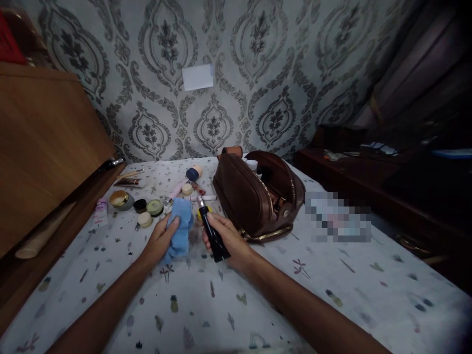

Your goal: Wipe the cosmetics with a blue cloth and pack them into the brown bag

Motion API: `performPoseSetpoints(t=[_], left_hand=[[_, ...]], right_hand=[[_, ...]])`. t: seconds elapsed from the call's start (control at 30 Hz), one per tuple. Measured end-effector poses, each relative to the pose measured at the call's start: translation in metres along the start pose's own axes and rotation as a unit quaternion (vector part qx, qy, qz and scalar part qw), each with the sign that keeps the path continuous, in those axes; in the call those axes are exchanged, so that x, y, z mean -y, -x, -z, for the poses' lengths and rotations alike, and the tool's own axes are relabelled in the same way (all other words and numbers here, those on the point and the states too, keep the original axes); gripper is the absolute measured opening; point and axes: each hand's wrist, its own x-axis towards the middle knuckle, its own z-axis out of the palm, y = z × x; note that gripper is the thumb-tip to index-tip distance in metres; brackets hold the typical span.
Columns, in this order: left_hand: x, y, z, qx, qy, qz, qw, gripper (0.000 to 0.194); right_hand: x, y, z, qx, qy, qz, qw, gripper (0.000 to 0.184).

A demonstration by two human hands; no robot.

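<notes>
A blue cloth is gripped in my left hand, thumb on top and the cloth hanging over the fingers. My right hand is closed round a black squeeze tube with a silvery tip, tilted with that tip pointing away from me. A small gap separates cloth and tube. Something yellow shows behind the tube, mostly hidden. Just right of the tube stands a brown toiletry bag, its zip open, with white-capped items inside. Beyond my hands lies a thin white stick-like item.
Left of the cloth are several small jars, among them a gold-lidded jar and a green-topped one. A pink-and-white tube lies near the wooden cabinet. A dark-capped bottle is farther back. The patterned sheet covers the surface.
</notes>
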Motion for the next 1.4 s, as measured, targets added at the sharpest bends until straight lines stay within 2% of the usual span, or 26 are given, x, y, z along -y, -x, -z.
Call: performPoseSetpoints(t=[0.13,0.3,0.43,0.53,0.67,0.8,0.87,0.97,1.13,1.3,1.4], left_hand=[[0.000,0.003,-0.001,-0.019,0.077,0.017,0.997,0.051],[-0.007,0.003,0.001,0.070,0.055,-0.001,0.996,0.038],[-0.008,0.000,0.003,0.041,0.060,-0.017,0.997,0.035],[-0.007,-0.002,0.004,0.022,0.067,-0.019,0.997,0.038],[-0.009,-0.001,0.003,0.034,0.102,0.009,0.994,0.040],[-0.013,0.000,0.002,0.044,0.117,0.004,0.992,0.041],[-0.013,0.000,0.002,0.039,0.109,0.006,0.993,0.042],[-0.010,-0.001,0.004,0.020,0.094,0.018,0.995,0.042],[-0.009,-0.003,0.003,-0.014,0.094,0.022,0.995,0.048],[-0.011,-0.004,0.002,-0.046,0.109,0.028,0.993,0.050],[-0.009,-0.005,0.002,-0.050,0.111,0.028,0.992,0.050]], right_hand=[[-0.007,0.003,0.000,0.095,0.079,-0.099,0.987,0.056],[-0.008,0.001,0.002,0.110,0.073,-0.154,0.979,0.049],[-0.003,0.001,0.005,0.147,0.012,-0.200,0.969,0.048],[-0.002,0.000,0.007,0.182,0.007,-0.206,0.961,0.042],[-0.005,-0.001,0.010,0.178,0.005,-0.165,0.970,0.037],[-0.008,-0.002,0.011,0.169,0.022,-0.138,0.976,0.042],[-0.010,-0.003,0.011,0.146,0.048,-0.118,0.981,0.045],[-0.014,-0.005,0.010,0.099,0.120,-0.054,0.986,0.050],[-0.022,-0.009,0.012,0.059,0.261,0.073,0.961,0.054],[-0.030,-0.013,0.017,0.030,0.305,0.120,0.944,0.066],[-0.032,-0.013,0.018,0.010,0.313,0.143,0.939,0.061]])
